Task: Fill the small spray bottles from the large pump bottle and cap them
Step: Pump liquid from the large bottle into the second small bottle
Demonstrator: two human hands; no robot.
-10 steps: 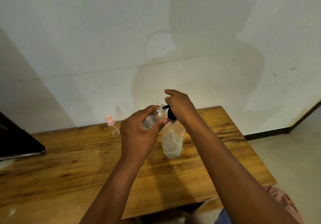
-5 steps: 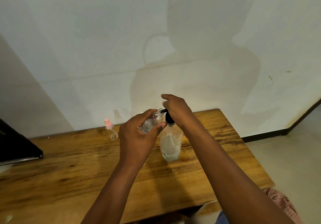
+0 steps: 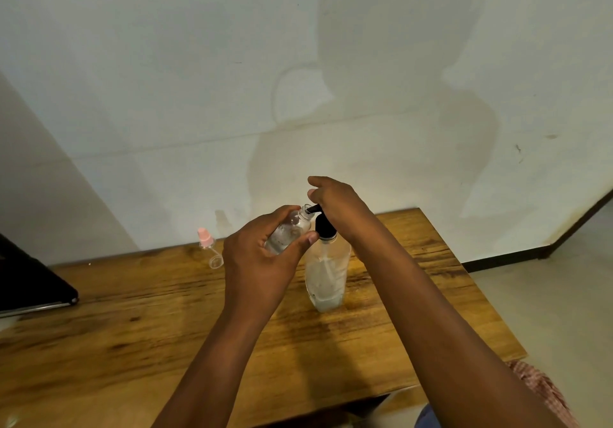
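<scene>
My left hand (image 3: pixel 260 261) grips a small clear spray bottle (image 3: pixel 288 234), tilted so its open neck meets the black pump nozzle (image 3: pixel 313 209). The large clear pump bottle (image 3: pixel 326 275) stands upright on the wooden table (image 3: pixel 132 321), with a little liquid at its bottom. My right hand (image 3: pixel 338 208) rests over the black pump head, fingers curled on top of it. A pink spray cap (image 3: pixel 205 237) with its tube lies at the back left of the table, next to a small clear cover (image 3: pixel 215 262).
A dark flat object (image 3: pixel 30 281) overhangs the table's left edge. A white wall rises just behind the table. Pale floor (image 3: pixel 547 295) lies to the right, and patterned cloth (image 3: pixel 544 391) shows at the lower right.
Both hands and the bottles keep the same hold throughout. The view has shifted slightly. My right hand stays on the pump head.
</scene>
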